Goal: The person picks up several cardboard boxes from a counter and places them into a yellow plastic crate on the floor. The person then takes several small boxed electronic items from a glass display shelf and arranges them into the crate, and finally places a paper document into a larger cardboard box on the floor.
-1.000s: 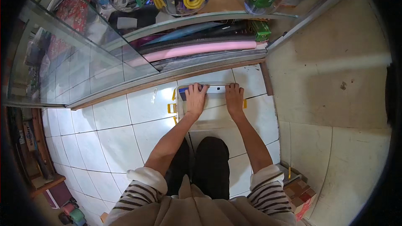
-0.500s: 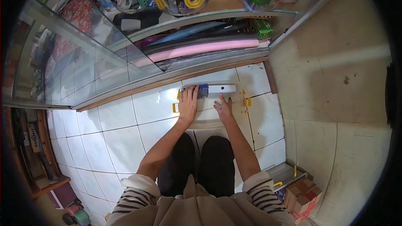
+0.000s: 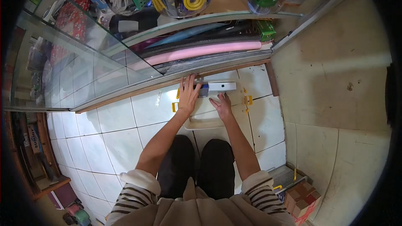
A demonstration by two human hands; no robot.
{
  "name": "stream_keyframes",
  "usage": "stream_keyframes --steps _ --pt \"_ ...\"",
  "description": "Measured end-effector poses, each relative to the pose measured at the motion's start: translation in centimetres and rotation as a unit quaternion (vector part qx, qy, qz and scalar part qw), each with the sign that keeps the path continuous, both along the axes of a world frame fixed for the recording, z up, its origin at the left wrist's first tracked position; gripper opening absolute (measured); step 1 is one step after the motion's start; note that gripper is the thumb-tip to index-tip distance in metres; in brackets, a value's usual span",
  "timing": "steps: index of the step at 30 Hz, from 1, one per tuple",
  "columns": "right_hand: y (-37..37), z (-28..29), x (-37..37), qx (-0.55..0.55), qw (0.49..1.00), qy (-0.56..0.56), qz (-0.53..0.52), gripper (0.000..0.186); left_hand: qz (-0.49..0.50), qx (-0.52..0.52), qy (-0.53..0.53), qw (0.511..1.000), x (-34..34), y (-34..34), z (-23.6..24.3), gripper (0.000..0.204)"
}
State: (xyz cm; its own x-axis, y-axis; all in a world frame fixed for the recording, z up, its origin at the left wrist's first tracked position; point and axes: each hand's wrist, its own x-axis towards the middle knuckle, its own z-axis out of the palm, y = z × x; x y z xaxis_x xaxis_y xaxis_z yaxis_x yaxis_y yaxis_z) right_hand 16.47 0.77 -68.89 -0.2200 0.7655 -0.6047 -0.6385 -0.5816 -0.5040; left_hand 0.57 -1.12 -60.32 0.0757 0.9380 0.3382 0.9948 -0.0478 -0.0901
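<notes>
A: Hand status?
B: Left hand (image 3: 189, 97) is laid across the left part of the blue box (image 3: 204, 90), fingers spread; whether the box is gripped cannot be told. Right hand (image 3: 222, 106) is placed just nearside of the white box (image 3: 222, 86), fingers parted, nothing seen held; contact cannot be told.
A: Box positions?
B: Both are lined up along the far side of the bin (image 3: 205, 127), white one on the right. Bin is set on the tiled floor (image 3: 113, 121); yellow latches (image 3: 249, 100) are seen at both ends.
A: Beyond?
B: Pink roll (image 3: 209, 50), stored low in the display case (image 3: 104, 58).
</notes>
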Motion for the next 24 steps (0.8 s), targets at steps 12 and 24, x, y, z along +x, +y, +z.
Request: stream_keyframes --steps 12,24 --pt "-0.8 -2.4 -3.3 -0.163 0.984 0.072 0.000 0.023 -0.011 -0.083 -0.015 0.996 -1.4 1.1 -1.6 0.032" --pt "-3.3 -1.3 -3.5 -0.195 0.980 0.018 -0.012 0.030 -0.030 -0.086 -0.052 0.995 -1.1 -0.8 -0.9 0.042"
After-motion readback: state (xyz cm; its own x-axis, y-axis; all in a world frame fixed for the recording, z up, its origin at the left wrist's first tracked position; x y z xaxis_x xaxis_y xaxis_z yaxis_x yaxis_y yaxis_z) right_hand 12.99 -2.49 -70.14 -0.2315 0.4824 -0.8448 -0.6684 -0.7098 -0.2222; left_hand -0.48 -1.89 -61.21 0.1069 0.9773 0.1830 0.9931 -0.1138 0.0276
